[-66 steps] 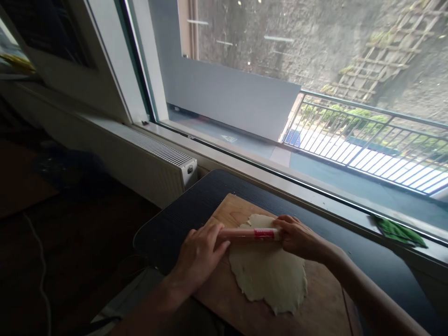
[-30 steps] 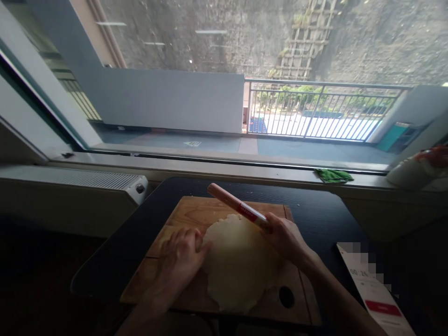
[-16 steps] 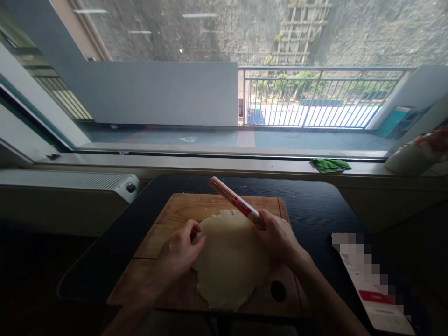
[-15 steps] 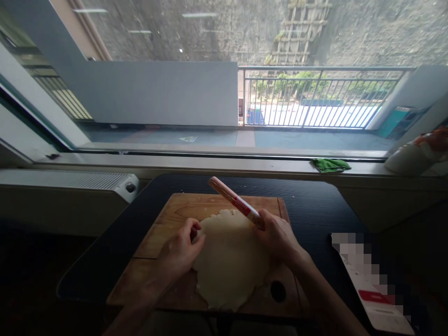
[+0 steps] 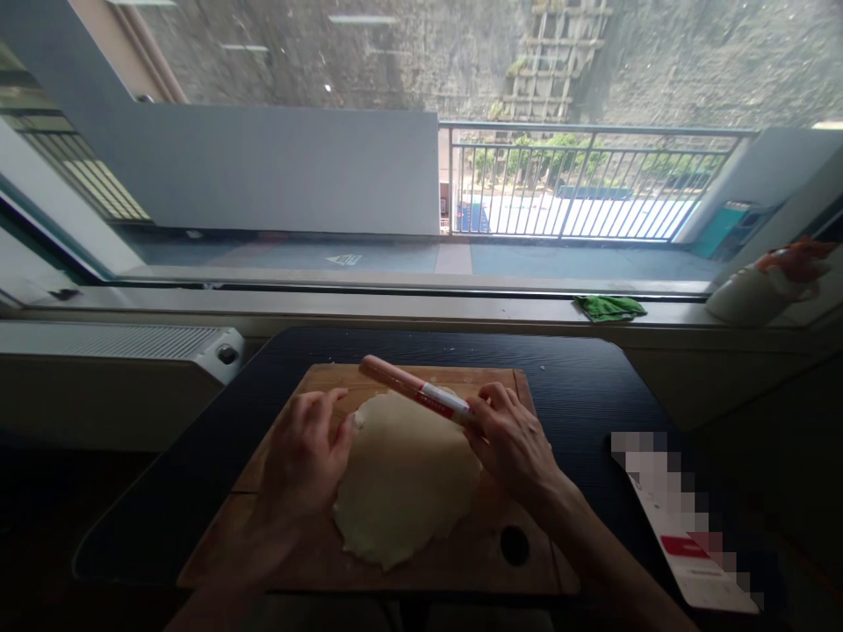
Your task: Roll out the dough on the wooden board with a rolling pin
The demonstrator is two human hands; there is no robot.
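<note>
A flat, pale sheet of rolled dough [image 5: 408,483] with an uneven edge lies on a wooden cutting board [image 5: 263,535]. My right hand [image 5: 514,439] grips one end of a rolling pin [image 5: 388,375], which has a red and white label and a shiny, wrapper-like surface. The pin slants up to the left above the far part of the dough, its free end in the air. At the dough's left edge is my left hand [image 5: 306,448], fingers apart and holding nothing. Its thumb is close to the edge; whether it touches I cannot tell.
The board rests on a black table [image 5: 580,377]; a round dark hole [image 5: 515,545] marks its near right corner. A partly pixelated card-like object [image 5: 685,544] lies at right. A green cloth [image 5: 609,308] and white pot [image 5: 751,294] sit on the windowsill, a radiator [image 5: 118,342] at left.
My left hand has uncurled its fingers and moved left. The dough has shifted left on the board. The rolling pin has swung to a flatter slant. The view has shifted slightly.
</note>
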